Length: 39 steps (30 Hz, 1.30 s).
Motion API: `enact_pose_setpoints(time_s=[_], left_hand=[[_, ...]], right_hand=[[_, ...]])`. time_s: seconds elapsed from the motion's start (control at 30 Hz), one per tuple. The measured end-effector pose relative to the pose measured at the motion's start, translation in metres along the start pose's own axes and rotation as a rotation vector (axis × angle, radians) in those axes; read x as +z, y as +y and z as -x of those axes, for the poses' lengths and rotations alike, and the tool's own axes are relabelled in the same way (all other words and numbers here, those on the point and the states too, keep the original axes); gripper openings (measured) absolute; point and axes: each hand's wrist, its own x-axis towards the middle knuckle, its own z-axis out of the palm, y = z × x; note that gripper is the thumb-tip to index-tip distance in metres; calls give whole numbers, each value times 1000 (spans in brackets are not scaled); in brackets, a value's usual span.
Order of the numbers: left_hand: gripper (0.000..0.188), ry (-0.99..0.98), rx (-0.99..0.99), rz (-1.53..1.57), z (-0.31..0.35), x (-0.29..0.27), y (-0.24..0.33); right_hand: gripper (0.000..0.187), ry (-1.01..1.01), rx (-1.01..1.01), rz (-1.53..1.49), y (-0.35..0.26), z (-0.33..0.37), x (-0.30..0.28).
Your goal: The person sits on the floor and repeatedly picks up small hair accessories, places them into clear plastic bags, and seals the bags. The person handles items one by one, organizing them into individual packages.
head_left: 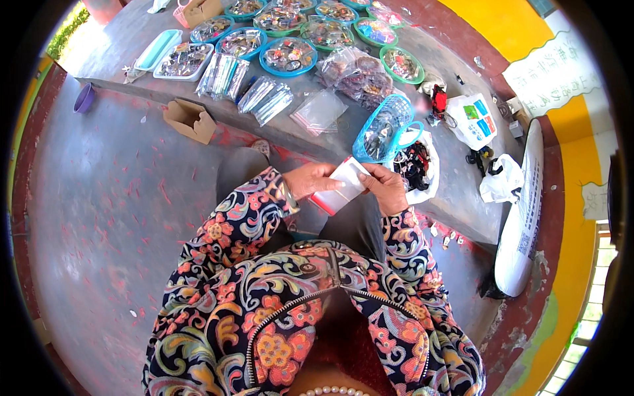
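In front of my lap I hold a flat white packet with red edges (341,187) in both hands, tilted up to the right. My left hand (309,180) is closed on its left side, the thumb lying over the white face. At the upper right corner, the fingers of my right hand (387,187) pinch it. What the packet contains cannot be seen. Just beyond my hands, on the raised ledge, a blue plastic basket (381,127) leans with small items inside. Beside it lies an open white bag (428,173) of dark and red small pieces.
On the grey ledge (264,142) stand several round trays of small goods, including a blue tray (289,72). Nearer are bundles of clear packets (266,100) and clear plastic bags (318,112). An open cardboard box (189,121) sits below, left; a long white sack (518,247) lies right.
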Motion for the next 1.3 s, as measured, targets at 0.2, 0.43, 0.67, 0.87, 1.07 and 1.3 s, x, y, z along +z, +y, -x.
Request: enact_pose_setpoints(time_s=[0.2, 0.43, 0.67, 0.87, 1.07, 1.3], left_hand=[[25, 284, -161, 356, 12, 29, -39], [22, 468, -95, 360, 17, 24, -54], [23, 457, -132, 439, 12, 16, -60], [24, 444, -135, 429, 12, 13, -55], [25, 339, -108, 344, 11, 13, -60], [26, 282, -113, 357, 10, 10, -64]], right_hand=[[23, 101, 41, -60, 29, 6, 6], [29, 216, -318, 596, 29, 11, 30], [35, 230, -626, 1264, 34, 10, 36], [34, 241, -639, 1222, 40, 4, 38], [22, 258, -102, 227, 51, -8, 21], [9, 282, -102, -17, 54, -6, 21]])
